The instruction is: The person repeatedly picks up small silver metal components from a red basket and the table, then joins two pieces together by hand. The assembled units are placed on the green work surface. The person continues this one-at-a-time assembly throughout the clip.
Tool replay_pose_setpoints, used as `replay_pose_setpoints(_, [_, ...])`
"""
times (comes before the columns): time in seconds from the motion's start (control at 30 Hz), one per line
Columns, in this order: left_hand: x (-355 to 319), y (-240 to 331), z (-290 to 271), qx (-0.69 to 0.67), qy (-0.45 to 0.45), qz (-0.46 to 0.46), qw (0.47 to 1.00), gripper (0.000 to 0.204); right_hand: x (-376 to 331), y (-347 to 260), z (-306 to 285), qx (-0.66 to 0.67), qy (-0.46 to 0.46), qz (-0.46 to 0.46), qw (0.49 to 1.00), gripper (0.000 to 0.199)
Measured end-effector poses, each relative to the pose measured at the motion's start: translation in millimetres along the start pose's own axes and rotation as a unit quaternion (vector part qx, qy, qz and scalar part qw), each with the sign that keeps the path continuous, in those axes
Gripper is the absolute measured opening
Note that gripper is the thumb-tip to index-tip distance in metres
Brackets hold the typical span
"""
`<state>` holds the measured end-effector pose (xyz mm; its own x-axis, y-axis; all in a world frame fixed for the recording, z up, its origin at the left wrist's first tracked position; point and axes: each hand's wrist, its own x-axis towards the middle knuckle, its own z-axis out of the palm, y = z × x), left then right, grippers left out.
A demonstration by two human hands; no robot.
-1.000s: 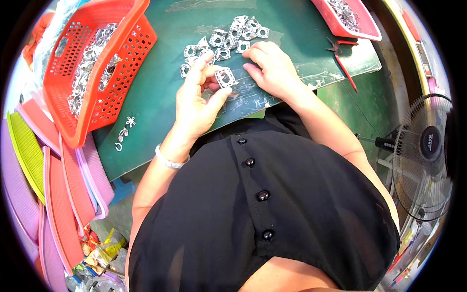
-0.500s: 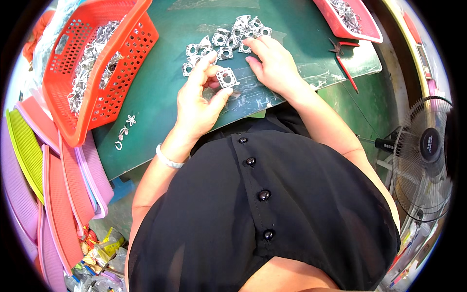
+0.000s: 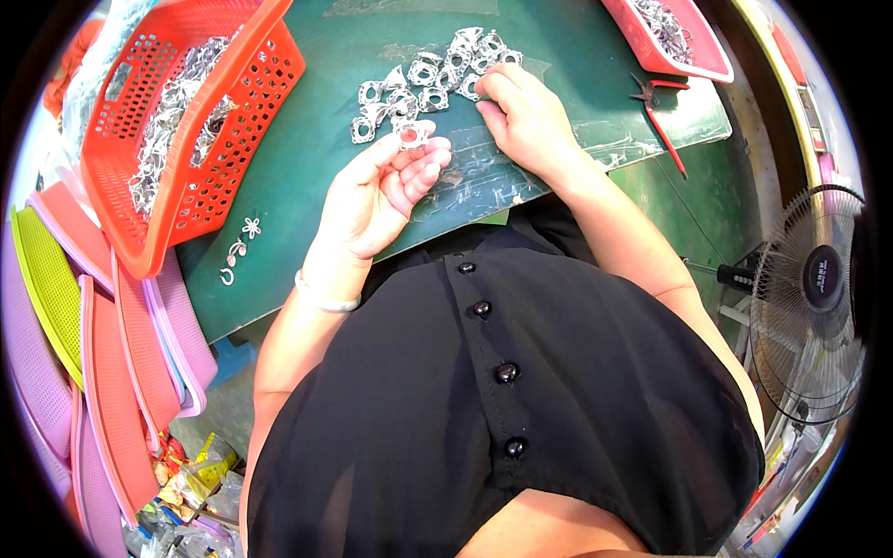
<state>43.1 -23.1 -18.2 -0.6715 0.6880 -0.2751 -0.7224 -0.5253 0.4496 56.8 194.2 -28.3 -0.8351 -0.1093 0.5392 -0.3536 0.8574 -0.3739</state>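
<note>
While the left hand point(image 3: 372, 191) holds one metal piece point(image 3: 410, 137) in a narrow fingertip pinch just on the person's side of the pile point(image 3: 433, 99), the right hand point(image 3: 527, 113) is curled at the pile's right edge, its grip impossible to tell. This looks like handling pieces singly; the next move seems to call for light, precise fingertips.

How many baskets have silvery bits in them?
2. The red basket is on the left, and the pink basket is at the top right, partly cut off. The colourful stack at far left mostly hides its insides, so there may be more.
</note>
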Motion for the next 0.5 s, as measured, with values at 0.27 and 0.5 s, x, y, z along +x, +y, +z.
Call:
replay_pose_setpoints(0.27, [0.1, 3.0, -4.1, -0.054, -0.034, -0.039, 0.997, 0.033, 1.0, 2.6, 1.4, 0.016, -0.004, 0.010, 1.000, 0.012])
replay_pose_setpoints(0.5, [-3.5, -3.2, -2.1, 0.029, -0.033, 0.004, 0.999, 0.036, 2.2, 3.1, 4.4, 0.022, 0.027, 0.043, 0.998, 0.017])
